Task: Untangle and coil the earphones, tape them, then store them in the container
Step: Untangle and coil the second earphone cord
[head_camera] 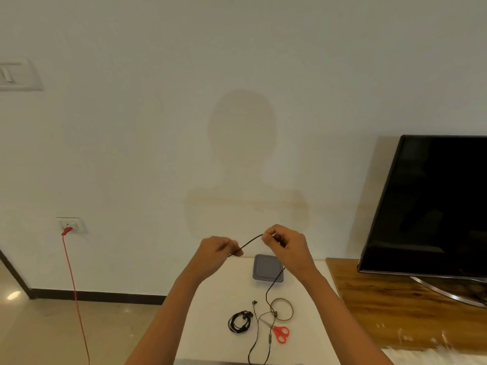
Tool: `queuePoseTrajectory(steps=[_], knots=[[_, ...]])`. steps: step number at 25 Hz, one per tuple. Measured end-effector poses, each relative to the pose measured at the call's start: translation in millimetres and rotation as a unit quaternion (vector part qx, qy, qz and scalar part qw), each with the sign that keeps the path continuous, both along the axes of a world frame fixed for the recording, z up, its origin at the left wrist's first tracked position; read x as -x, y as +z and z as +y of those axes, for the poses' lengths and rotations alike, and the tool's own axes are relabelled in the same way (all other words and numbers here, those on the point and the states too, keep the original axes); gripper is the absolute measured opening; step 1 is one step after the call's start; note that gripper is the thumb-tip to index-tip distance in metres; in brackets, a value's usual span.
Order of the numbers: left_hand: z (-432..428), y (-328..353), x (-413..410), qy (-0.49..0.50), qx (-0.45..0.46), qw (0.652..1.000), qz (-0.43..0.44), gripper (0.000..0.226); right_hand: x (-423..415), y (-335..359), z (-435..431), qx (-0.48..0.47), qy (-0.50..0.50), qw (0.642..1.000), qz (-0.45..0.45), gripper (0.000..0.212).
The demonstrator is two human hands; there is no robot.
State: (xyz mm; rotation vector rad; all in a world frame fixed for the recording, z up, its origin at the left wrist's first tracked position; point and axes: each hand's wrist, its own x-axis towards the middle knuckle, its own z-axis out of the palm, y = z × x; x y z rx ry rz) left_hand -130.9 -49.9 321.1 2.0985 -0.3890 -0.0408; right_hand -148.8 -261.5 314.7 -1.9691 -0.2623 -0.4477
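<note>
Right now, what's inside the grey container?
Nothing shows inside the grey container; it looks bare. The cable hanging from the right hand crosses its near right corner, hiding a sliver.

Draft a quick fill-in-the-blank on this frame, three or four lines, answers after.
1. The earphone cable spans the left hand and right hand; its slack drops to the table from the ____ hand.
2. The scissors have ____ handles.
3. The coiled earphones lie ____ of the scissors.
4. The grey container sits on a ____ table.
Answers: right; red; left; white.
</note>
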Motion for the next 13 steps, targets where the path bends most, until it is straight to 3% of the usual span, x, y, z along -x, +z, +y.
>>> queuePoseTrajectory(steps=[2,4,5,7,10,13], knots=[[-9,0,11,-0.055,0.027,0.997,0.055,0.037,-8,9,4,0.004,-0.035,0.999,-0.024,0.009],[-14,8,22,-0.094,0.137,0.976,0.139,0.042,-15,11,5,-0.023,-0.063,0.997,-0.026,0.007],[-16,15,26,-0.101,0.239,0.947,0.188,0.043,-17,9,5,-0.035,-0.059,0.998,-0.01,0.007],[-17,27,28,-0.096,0.45,0.855,0.238,0.04,-15,-4,7,-0.042,0.002,0.998,0.041,0.011],[-15,41,20,-0.077,0.598,0.775,0.188,0.032,-3,-25,15,-0.058,0.098,0.988,0.105,0.024],[-9,46,3,-0.056,0.626,0.766,0.135,0.027,12,-35,18,-0.061,0.139,0.978,0.144,0.026]])
